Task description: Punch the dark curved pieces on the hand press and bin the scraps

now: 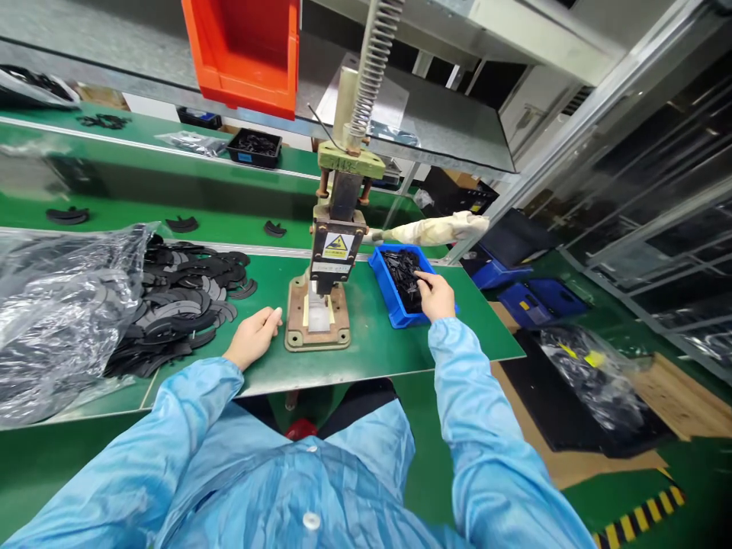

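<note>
My left hand (255, 335) rests on the green bench with its fingers curled in and the thumb lying along them; nothing shows in it. It is just left of the base plate (294, 333) of a hand press (338, 229). A pale block (319, 314) sits under the press's ram. On the right, my right hand (437, 296) reaches over the rim of a blue bin (392, 302) full of small black plastic parts (402, 274). Its thumb and forefinger are pinched at the parts; the piece at the fingertips is partly hidden.
Curved black parts (177, 305) spill from a clear plastic bag (62, 320) at left. The press's wrapped lever (440, 227) juts right above the blue bin. An orange bin (245, 57) hangs overhead by a shelf. A black tray (255, 149) stands farther back.
</note>
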Demonstrator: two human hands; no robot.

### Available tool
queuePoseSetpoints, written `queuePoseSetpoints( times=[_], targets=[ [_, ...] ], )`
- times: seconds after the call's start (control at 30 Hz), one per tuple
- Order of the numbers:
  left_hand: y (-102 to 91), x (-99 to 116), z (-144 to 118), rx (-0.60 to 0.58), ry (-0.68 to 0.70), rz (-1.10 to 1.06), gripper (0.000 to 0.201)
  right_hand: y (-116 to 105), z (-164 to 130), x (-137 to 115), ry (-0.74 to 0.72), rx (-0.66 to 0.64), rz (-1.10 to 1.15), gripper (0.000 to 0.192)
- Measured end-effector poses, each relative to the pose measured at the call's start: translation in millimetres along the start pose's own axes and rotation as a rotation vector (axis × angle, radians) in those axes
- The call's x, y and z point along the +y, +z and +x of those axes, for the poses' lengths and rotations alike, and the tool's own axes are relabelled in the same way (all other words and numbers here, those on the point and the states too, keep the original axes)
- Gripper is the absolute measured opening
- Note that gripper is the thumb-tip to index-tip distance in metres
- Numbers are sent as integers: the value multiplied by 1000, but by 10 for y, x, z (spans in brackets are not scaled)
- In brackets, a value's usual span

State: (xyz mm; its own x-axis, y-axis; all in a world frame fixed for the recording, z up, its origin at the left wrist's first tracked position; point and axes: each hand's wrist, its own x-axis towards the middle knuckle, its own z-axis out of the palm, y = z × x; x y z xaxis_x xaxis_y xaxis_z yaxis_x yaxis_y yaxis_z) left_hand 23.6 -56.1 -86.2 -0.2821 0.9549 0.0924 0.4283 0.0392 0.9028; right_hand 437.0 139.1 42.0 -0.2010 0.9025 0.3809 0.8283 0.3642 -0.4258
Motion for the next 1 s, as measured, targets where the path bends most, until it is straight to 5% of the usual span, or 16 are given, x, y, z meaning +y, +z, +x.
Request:
queuePoseSetpoints(
  times=[0.13,0.23,0.37,0.53,0.8,1.0],
  targets=[
    [15,90,-51,113,-19,-189,48,128,-641,-505,-200,-2,213,45],
    [41,350,-253,194,97,-217,38,285,-1169,-870,-296,-56,336,56],
    [125,811,-591,11,455,-91,35,424,-1581,-1201,-399,-98,453,65],
    [255,1037,-760,-141,638,-5,40,524,-1702,-1339,-507,-126,489,73],
    [296,1004,-759,-127,682,-19,19,581,-1725,-1334,-554,-145,442,76],
    [153,978,-610,-132,731,97,18,532,-1612,-1334,-564,-166,427,72]
  ],
)
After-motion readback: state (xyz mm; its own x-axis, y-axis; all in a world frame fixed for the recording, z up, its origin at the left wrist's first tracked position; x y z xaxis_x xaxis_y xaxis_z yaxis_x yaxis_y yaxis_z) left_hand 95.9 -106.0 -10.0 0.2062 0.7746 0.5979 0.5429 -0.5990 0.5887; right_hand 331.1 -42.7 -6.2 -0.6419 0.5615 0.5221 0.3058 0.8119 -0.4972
